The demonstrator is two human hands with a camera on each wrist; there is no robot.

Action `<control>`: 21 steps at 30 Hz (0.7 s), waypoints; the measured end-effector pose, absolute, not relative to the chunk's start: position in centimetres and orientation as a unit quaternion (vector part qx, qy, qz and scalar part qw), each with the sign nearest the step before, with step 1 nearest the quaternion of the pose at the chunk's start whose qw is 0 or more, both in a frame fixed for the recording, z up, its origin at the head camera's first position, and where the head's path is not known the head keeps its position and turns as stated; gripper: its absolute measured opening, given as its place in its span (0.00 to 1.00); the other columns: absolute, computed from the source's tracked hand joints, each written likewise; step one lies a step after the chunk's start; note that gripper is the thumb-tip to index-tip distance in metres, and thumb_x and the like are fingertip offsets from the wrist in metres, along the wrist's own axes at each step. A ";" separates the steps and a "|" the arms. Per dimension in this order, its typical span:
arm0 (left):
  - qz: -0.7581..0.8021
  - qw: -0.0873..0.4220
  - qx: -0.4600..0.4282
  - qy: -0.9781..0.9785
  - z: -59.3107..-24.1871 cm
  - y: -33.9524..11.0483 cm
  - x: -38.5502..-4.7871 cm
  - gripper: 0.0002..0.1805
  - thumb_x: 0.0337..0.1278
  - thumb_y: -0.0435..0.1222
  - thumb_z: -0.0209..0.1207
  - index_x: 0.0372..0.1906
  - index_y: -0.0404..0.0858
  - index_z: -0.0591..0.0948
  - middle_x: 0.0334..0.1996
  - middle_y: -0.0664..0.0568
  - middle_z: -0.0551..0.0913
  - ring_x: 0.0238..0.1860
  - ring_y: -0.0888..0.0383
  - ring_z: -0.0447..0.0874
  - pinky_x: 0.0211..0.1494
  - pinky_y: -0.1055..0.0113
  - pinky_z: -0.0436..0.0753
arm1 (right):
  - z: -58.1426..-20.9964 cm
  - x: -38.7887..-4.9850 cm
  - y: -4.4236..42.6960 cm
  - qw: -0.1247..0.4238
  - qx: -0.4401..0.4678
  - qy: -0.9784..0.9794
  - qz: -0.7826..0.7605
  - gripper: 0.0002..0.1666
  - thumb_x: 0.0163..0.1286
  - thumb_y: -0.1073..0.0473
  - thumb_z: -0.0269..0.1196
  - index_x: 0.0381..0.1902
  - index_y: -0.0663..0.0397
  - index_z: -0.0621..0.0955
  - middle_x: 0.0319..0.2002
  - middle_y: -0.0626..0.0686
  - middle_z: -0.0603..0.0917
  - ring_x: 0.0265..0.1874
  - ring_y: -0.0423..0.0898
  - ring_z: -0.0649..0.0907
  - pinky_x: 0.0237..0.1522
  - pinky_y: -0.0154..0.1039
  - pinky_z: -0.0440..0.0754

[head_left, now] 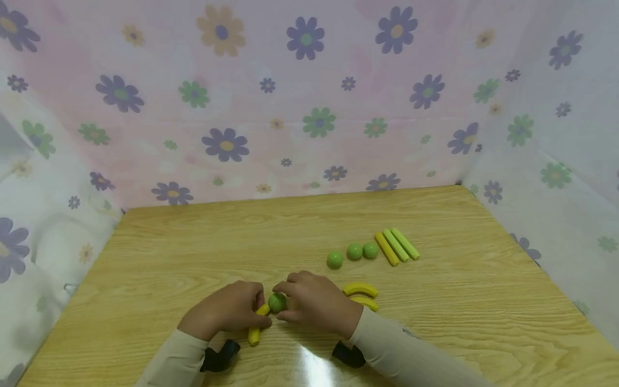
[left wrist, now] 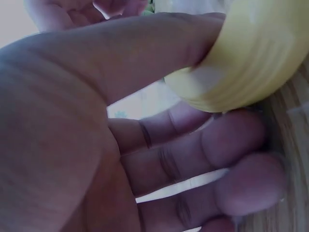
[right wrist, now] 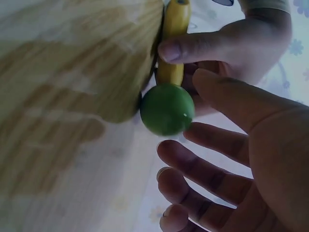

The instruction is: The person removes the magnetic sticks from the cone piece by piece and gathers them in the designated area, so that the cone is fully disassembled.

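Note:
My left hand (head_left: pixel 229 309) pinches a yellow tube (head_left: pixel 253 336) on the table between thumb and fingers. The left wrist view shows the yellow tube (left wrist: pixel 251 58) close up under the thumb. A green ball (head_left: pixel 277 302), with thin lines on it in the head view, sits at the tube's far end. Around the ball, my right hand (head_left: pixel 319 301) holds its thumb and fingers spread. In the right wrist view the green ball (right wrist: pixel 167 109) lies just beyond the fingertips; whether any of them touches it, I cannot tell.
Two curved yellow pieces (head_left: pixel 360 289) lie right of my right hand, one partly hidden by it. Farther back are three green balls (head_left: pixel 335 259), then a yellow stick (head_left: pixel 387 249) beside two yellow-green sticks (head_left: pixel 405 243). Flowered cloth (head_left: pixel 319 122) hangs behind the wooden table (head_left: pixel 193 242).

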State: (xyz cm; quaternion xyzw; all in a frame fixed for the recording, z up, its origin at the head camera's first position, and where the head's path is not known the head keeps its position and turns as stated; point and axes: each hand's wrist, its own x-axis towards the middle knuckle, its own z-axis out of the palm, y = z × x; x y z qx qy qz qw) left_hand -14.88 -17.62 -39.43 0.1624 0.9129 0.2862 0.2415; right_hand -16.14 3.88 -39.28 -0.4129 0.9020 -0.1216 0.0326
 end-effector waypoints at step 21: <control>0.304 0.232 0.193 0.904 -40.0 -17.4 -15.0 0.15 0.56 0.42 0.71 0.31 0.41 0.75 0.24 0.55 0.76 0.23 0.60 0.72 0.24 0.69 0.69 | -40.3 -16.3 3.6 0.020 -0.408 0.906 -0.108 0.18 0.63 0.48 0.72 0.48 0.45 0.86 0.38 0.42 0.86 0.37 0.35 0.82 0.35 0.27 0.79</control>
